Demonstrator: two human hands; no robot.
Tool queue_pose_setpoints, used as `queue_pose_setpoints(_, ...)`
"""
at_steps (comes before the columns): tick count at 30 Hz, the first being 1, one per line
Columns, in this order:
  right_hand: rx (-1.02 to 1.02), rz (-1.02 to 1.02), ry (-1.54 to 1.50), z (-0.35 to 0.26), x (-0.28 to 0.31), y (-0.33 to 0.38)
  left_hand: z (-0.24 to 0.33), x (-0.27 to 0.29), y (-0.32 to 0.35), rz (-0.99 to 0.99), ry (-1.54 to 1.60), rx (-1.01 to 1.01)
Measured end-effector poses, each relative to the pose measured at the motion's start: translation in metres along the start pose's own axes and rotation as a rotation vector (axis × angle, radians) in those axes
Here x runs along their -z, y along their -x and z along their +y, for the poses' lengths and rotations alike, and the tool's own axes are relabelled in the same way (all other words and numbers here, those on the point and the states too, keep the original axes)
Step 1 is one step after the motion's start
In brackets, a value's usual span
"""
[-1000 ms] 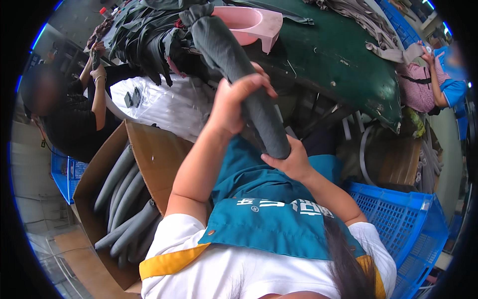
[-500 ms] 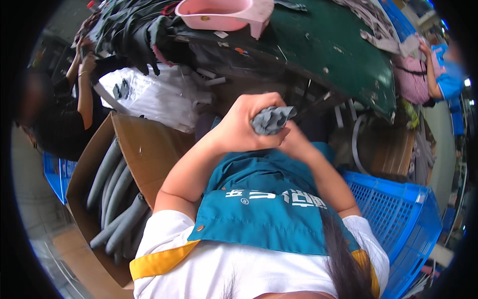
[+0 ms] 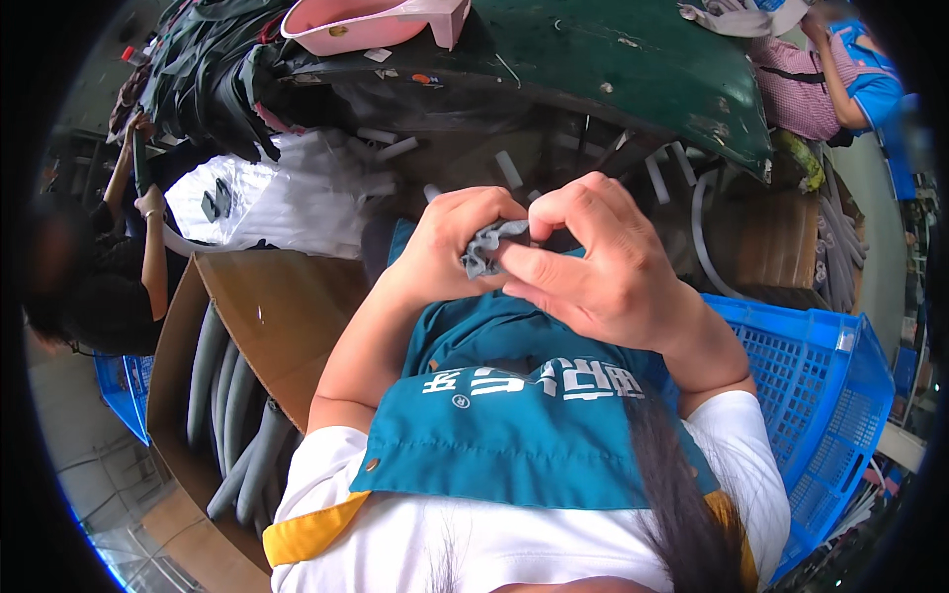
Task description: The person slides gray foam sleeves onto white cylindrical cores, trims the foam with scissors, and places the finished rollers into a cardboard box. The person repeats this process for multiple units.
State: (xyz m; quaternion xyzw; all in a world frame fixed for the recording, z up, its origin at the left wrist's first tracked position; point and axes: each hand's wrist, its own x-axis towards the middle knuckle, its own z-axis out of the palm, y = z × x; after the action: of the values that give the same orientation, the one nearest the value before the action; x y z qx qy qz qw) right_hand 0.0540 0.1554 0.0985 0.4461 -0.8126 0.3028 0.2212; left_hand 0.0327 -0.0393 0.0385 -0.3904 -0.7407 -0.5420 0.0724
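A crumpled piece of grey cloth (image 3: 484,251) pokes up out of my left hand (image 3: 442,237), whose fingers are wrapped round it in front of my teal apron. From the other side my right hand (image 3: 618,262) meets it, with bent fingers at the cloth's gathered edge. The fingertips of that hand seem to pinch the edge, partly covering it. How far the cloth reaches down inside the left fist is hidden.
A cardboard box (image 3: 287,306) of grey foam-like tubes stands left; a blue plastic crate (image 3: 791,366) is at right. Ahead, a green table (image 3: 593,74) bears a pink basin (image 3: 346,25) and dark cloth strips. White plastic wrapping (image 3: 287,188) lies below. People work at both sides.
My right hand has come up from behind the left to the cloth's top edge, its fingers now bent there. The cloth shows less above the left fist. The view has shifted slightly.
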Motion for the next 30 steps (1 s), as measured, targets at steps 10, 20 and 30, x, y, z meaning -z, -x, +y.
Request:
queue_pose_setpoints(10,-0.239,-0.281,-0.215,0.003,0.008,0.000,0.000,0.004,-0.007,0.117,-0.425,-0.104)
queue_pose_setpoints(20,-0.893,-0.782,-1.408,0.034,-0.033,0.024,-0.002,-0.001,0.007,0.058,-0.791,-0.006)
queue_pose_setpoints(30,-0.366,-0.593,0.030,0.018,-0.088,0.056,-0.032,-0.022,0.030,-0.039,-0.859,-0.049)
